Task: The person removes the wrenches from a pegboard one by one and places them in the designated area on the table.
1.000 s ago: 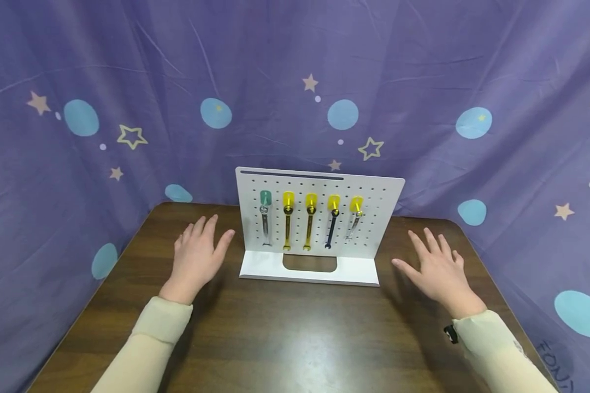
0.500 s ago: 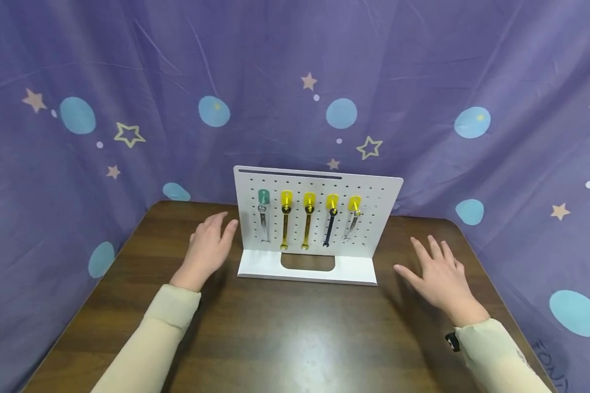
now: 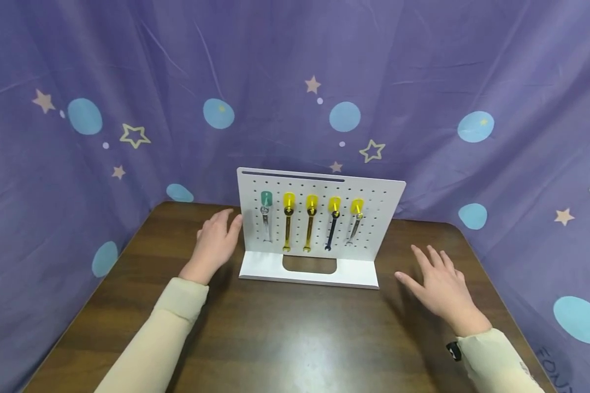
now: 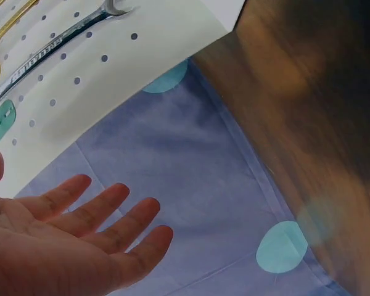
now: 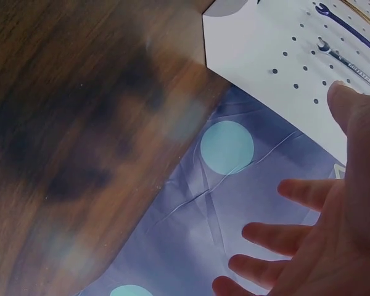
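A white pegboard stand is upright at the back of the brown table. Several small wrenches hang on it: a silver wrench on a green hook at the left, two gold ones, a dark blue wrench and a silver one at the right. My left hand is open beside the board's left edge; contact cannot be told. In the left wrist view its fingers are straight below the pegboard stand. My right hand hovers open, right of the base.
A purple curtain with stars and blue dots encloses the table on three sides. The stand's flat base juts forward with a cutout in it. The right wrist view shows the stand's corner and the table edge.
My left hand has moved forward and right, up to the pegboard's left edge. My right hand has drifted slightly back toward me and lower.
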The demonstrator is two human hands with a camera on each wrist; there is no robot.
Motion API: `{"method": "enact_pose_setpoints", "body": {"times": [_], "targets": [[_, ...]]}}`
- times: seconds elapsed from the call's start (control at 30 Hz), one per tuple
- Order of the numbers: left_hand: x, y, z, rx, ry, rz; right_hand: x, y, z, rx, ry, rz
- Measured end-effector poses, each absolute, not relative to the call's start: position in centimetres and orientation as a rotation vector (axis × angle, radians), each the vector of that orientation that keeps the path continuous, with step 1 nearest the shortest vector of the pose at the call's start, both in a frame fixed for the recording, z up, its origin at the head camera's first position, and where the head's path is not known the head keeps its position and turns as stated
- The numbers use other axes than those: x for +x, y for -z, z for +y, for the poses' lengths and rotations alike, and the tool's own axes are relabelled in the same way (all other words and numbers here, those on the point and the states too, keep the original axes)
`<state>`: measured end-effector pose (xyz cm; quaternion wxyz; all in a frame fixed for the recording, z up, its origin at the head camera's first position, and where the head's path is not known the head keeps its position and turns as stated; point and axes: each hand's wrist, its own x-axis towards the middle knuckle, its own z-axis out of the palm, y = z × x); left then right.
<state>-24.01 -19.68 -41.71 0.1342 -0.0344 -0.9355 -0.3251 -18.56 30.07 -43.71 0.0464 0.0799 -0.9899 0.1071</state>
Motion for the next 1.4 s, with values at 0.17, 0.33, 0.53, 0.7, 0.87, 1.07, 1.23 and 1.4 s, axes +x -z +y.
{"method": "enact_pose_setpoints", "body": {"times": [0.17, 0.33, 0.53, 0.7, 0.87, 1.07, 1.23, 1.4], "targets": [[-25.1, 41.4, -19.2, -0.134, 1.033, -2.625, -18.4, 43.7, 30.1, 0.273, -0.313, -3.027], [-26.2, 41.0, -18.8, -0.179, 1.156, -2.553, -18.2, 43.8, 30.0, 0.294, -0.298, -3.006], [-26.8, 40.9, -18.9, -0.181, 1.23, -2.532, -18.2, 44.1, 29.7, 0.302, -0.309, -2.984], [-27.4, 40.8, -18.9, -0.175, 1.304, -2.483, -18.5, 44.2, 29.6, 0.317, -0.323, -2.969], [-28.0, 41.1, -18.7, -0.159, 1.343, -2.459, -18.5, 44.3, 29.7, 0.32, -0.345, -2.982], [-28.4, 41.3, -18.6, -0.12, 1.364, -2.42, -18.4, 44.4, 29.5, 0.318, -0.387, -2.985], [-28.5, 41.4, -18.4, -0.09, 1.399, -2.418, -18.4, 44.6, 29.4, 0.315, -0.447, -2.983], [-28.7, 41.5, -18.1, -0.099, 1.409, -2.408, -18.4, 44.6, 29.5, 0.3, -0.484, -2.977]]}}
